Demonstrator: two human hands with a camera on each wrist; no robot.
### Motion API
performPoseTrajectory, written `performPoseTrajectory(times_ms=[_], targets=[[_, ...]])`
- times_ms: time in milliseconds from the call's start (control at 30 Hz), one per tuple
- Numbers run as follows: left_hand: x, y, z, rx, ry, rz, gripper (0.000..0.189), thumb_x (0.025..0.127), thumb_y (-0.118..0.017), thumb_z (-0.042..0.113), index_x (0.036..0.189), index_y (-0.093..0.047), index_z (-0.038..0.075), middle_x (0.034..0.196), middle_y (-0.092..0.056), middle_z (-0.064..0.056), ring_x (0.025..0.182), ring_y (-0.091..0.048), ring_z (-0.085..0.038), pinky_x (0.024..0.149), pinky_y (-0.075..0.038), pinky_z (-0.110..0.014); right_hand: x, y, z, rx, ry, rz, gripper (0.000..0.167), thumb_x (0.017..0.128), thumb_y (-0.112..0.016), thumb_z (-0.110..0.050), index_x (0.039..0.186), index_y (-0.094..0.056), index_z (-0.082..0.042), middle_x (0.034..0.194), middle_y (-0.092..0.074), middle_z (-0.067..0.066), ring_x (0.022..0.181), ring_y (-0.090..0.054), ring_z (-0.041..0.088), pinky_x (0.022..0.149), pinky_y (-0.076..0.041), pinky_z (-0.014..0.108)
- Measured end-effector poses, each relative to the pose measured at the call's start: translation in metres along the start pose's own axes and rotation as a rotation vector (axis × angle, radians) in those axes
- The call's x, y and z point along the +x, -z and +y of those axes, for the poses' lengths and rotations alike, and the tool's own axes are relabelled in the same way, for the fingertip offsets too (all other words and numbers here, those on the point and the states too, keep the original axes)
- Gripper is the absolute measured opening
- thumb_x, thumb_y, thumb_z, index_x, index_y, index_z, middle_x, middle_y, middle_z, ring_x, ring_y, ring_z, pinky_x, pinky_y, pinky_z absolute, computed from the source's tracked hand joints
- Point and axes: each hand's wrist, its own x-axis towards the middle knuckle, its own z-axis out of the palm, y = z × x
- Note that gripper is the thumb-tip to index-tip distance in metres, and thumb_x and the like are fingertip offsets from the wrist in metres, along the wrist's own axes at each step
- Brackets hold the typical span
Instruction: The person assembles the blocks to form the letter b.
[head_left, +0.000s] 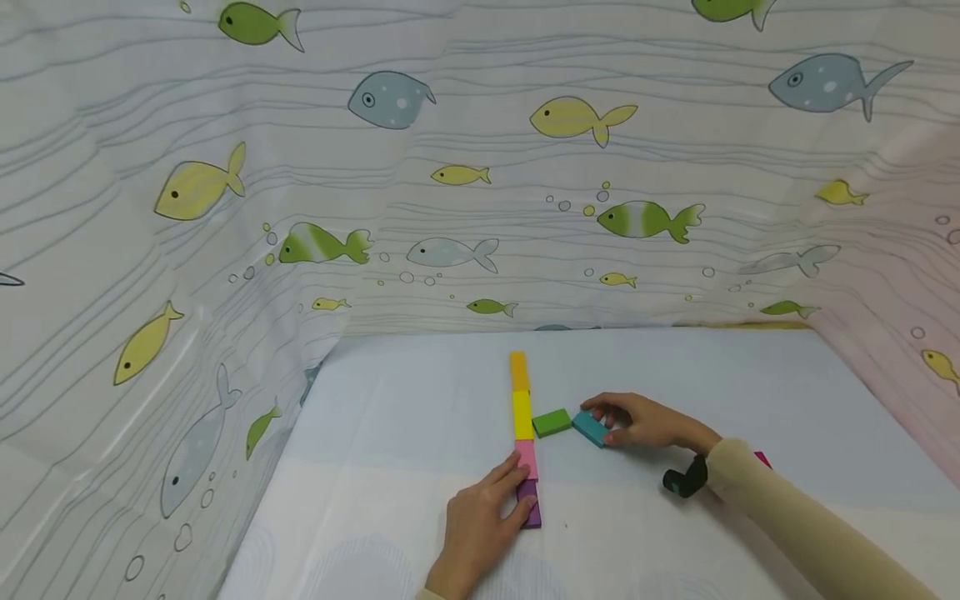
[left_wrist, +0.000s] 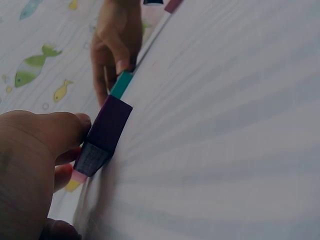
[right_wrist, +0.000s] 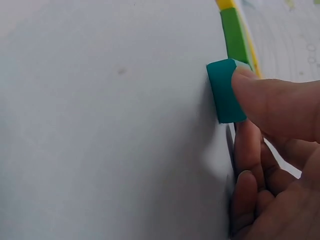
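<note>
In the head view, a row of flat blocks runs toward the person: an orange block (head_left: 519, 371), a yellow block (head_left: 522, 417), a pink block (head_left: 527, 457) and a purple block (head_left: 531, 515). My left hand (head_left: 483, 517) rests across the pink and purple blocks, its thumb on the purple one. Off the row's right side, a green block (head_left: 552, 422) lies at a slant. My right hand (head_left: 645, 421) pinches a teal block (head_left: 590, 429) between thumb and fingers, one end at the green block's right end. In the right wrist view, the thumb presses the teal block (right_wrist: 225, 92).
A red-pink block (head_left: 762, 459) shows partly behind the right sleeve (head_left: 795, 500). The black wrist camera (head_left: 686, 479) sits low over the white tabletop (head_left: 390, 433). Fish-printed cloth (head_left: 480, 208) stands at the back and the sides.
</note>
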Motion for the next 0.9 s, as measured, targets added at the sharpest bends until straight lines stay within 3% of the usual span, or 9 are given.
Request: performPoseTrajectory(times_ms=[500, 733, 900], targets=[[0.003, 0.004, 0.002, 0.021, 0.012, -0.022, 0.044, 0.095, -0.08, 0.038, 0.136, -0.074, 0.024, 0.147, -0.067, 0.008, 0.122, -0.073, -0.019, 0.089, -0.064, -0.039, -0.001, 0.0, 0.003, 0.088, -0.027, 0.04, 0.045, 0.099, -0.072, -0.018, 0.143, -0.063, -0.008, 0.122, -0.067, 0.004, 0.107, -0.058, 0.018, 0.09, -0.05, 0.023], [0.004, 0.004, 0.005, 0.01, 0.054, -0.046, 0.044, 0.095, -0.079, 0.04, 0.136, -0.074, 0.026, 0.148, -0.065, 0.011, 0.124, -0.071, -0.017, 0.092, -0.063, -0.041, -0.004, -0.005, 0.007, 0.104, -0.021, 0.079, 0.045, 0.099, -0.072, -0.018, 0.141, -0.064, -0.007, 0.118, -0.067, 0.004, 0.104, -0.057, 0.016, 0.086, -0.048, 0.023], [-0.001, 0.001, 0.006, 0.001, 0.083, -0.069, 0.043, 0.096, -0.078, 0.041, 0.136, -0.074, 0.028, 0.148, -0.065, 0.012, 0.124, -0.072, -0.017, 0.092, -0.063, -0.043, -0.006, -0.009, 0.009, 0.113, -0.023, 0.061, 0.046, 0.099, -0.072, -0.019, 0.142, -0.063, -0.008, 0.12, -0.067, 0.004, 0.104, -0.058, 0.015, 0.087, -0.05, 0.023]])
